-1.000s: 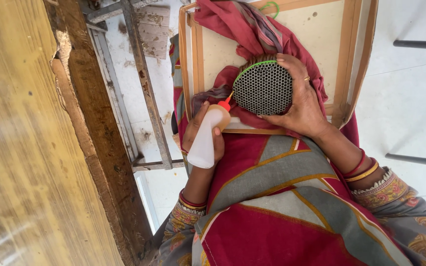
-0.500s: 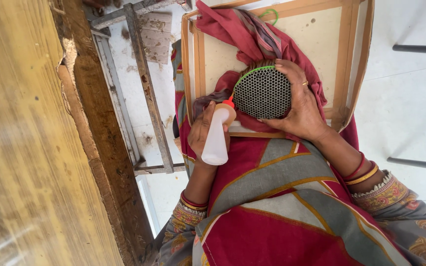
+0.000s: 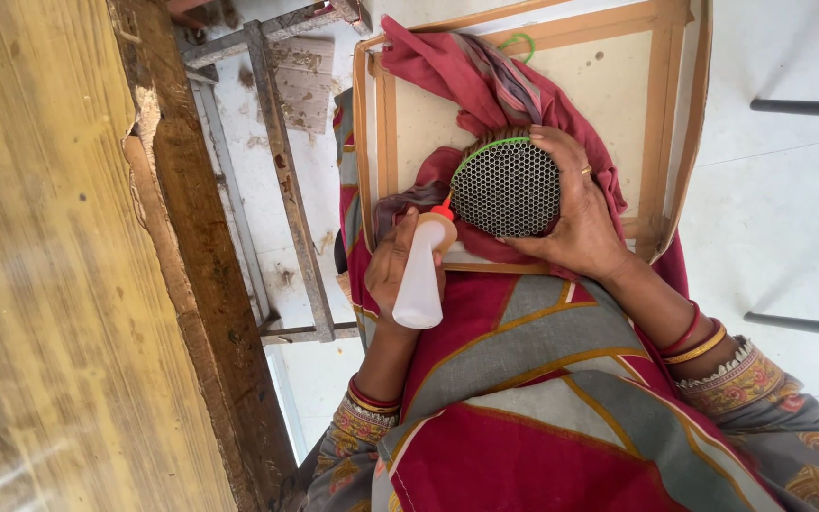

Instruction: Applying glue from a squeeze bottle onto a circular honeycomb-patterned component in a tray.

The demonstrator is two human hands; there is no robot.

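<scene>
Around our hands we see a rough wooden table top (image 3: 59, 284) filling the left side, its edge chipped and cracked, and beside it a rusty, paint-flecked metal frame (image 3: 282, 180) standing on the pale floor (image 3: 779, 218). On our lap rests a shallow wooden-framed tray (image 3: 661, 123) with a plain beige board inside. A crumpled red cloth (image 3: 457, 76) with grey stripes lies over the tray and partly hides its left corner and the lower rim of the disc. Our right hand (image 3: 575, 213) cups a round mesh disc (image 3: 506, 188), dark with a honeycomb pattern of small holes and a green rim, fingers spread wide around its right side and holding it on the cloth in the tray. Our left hand (image 3: 395, 270) wraps closed around a soft white plastic squeeze bottle (image 3: 424, 275), whose red nozzle points at the disc's left edge, right up against it. Red and gold bangles (image 3: 694, 339) circle the right wrist, above a patterned sleeve.
</scene>
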